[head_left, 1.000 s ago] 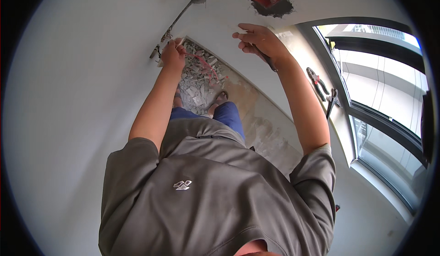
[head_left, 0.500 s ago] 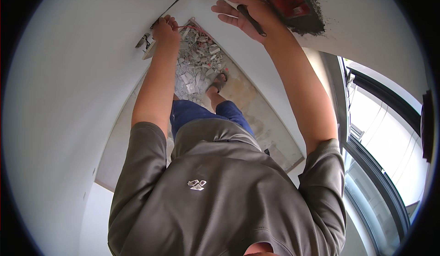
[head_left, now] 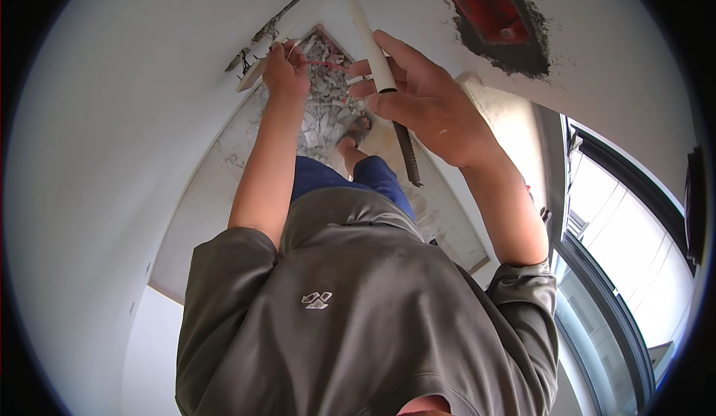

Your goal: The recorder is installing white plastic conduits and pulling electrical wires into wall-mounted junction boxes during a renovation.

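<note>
Near the wall on the left, my left hand is closed with its fingertips pinched together at a thin red wire. Just beside that hand sits a pale flat plate by a dark opening with loose wires. My right hand is raised to the right, holding a slim rod between thumb and fingers. The rod's upper part is a white tube; below the thumb a dark, ribbed length sticks out. I cannot tell whether the two parts are one piece.
A red box is set in a rough dark-edged recess in the wall at upper right. Broken rubble lies on the floor in the corner by my foot. A dark-framed window stands at the right.
My right hand has come down toward me and turned; the white tube now shows in its grip along with the dark length. My left hand has shifted slightly down and to the right.
</note>
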Action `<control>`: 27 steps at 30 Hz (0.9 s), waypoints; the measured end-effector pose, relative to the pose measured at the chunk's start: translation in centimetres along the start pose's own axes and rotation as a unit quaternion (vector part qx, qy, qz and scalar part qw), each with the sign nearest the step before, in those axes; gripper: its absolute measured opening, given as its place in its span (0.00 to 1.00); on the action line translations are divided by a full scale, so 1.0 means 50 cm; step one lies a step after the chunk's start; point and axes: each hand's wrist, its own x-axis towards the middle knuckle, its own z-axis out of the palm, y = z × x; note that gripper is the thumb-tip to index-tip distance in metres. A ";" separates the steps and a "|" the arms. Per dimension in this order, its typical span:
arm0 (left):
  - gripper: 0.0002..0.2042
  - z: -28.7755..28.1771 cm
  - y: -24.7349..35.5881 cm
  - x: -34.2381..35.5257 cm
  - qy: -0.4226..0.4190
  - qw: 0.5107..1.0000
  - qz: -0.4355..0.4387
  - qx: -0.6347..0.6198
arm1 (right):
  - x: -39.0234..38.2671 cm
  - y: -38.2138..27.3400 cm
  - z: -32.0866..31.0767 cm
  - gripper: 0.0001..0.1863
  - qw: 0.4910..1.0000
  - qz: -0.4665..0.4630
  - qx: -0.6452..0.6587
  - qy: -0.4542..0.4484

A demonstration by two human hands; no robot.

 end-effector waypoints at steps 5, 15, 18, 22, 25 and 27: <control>0.08 -0.014 0.014 -0.007 -0.023 0.998 0.007 -0.058 | 0.030 -0.047 0.004 0.29 0.998 -0.040 -0.050 -0.016; 0.07 -0.004 0.003 -0.060 -0.033 0.999 0.035 -0.017 | 0.022 -0.054 -0.071 0.24 0.998 0.032 0.038 0.041; 0.06 -0.017 -0.003 -0.074 -0.025 0.998 0.040 -0.029 | 0.029 -0.045 -0.086 0.25 0.997 0.023 0.065 0.026; 0.06 -0.011 0.006 -0.068 -0.029 0.999 0.031 -0.019 | 0.047 -0.036 -0.101 0.26 0.992 0.019 0.114 0.054; 0.06 -0.027 0.004 -0.094 -0.045 0.998 0.032 -0.006 | 0.010 -0.046 -0.099 0.27 0.998 0.029 0.055 0.008; 0.06 -0.045 -0.006 -0.124 -0.040 0.999 0.035 -0.009 | -0.019 -0.052 -0.085 0.28 0.999 0.034 0.031 0.004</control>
